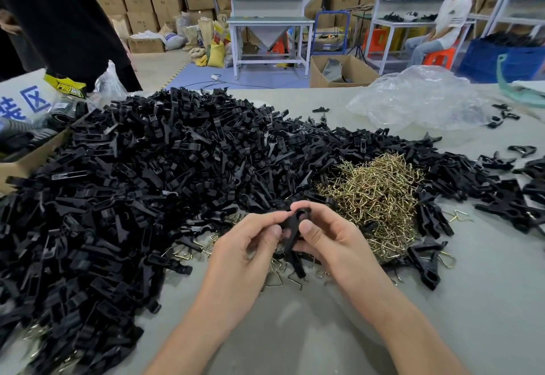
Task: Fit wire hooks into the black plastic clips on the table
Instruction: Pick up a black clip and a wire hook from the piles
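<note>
Left hand: A worker's left hand (244,248) is pinching a black clip (293,227) from its 9 o'clock side, thumb and curled fingers closing narrowly on the upper part.
Right hand: The right hand (339,245) is gripping the same clip from 3 o'clock, with the thumb pressing on its front and the index finger arching over its top.
Black clip: It is standing almost upright between the two hands. Its holed head is showing at 12 o'clock between the thumbs, and its tail is poking out below the fingers at 6 o'clock.
Hook in clip: The fingers are covering the joint, so I cannot tell whether a hook is seated.
Clip pile: A heap of black clips (147,183) is sprawling across the grey table (295,333), from 8 o'clock round to 12 o'clock of the hands.
Hook pile: A mound of brass-coloured wire hooks (374,195) is lying near the hands at 1 o'clock, ringed by clips.
Loose hooks: A few loose hooks (274,268) are lying on the table just beneath the hands.
Plastic bag: A clear plastic bag (418,100) is lying crumpled at the table's far edge, at 1 o'clock.
Bystanders: A person in black (59,21) is standing at 11 o'clock. A seated person (442,26) is sitting well apart at 1 o'clock.
</note>
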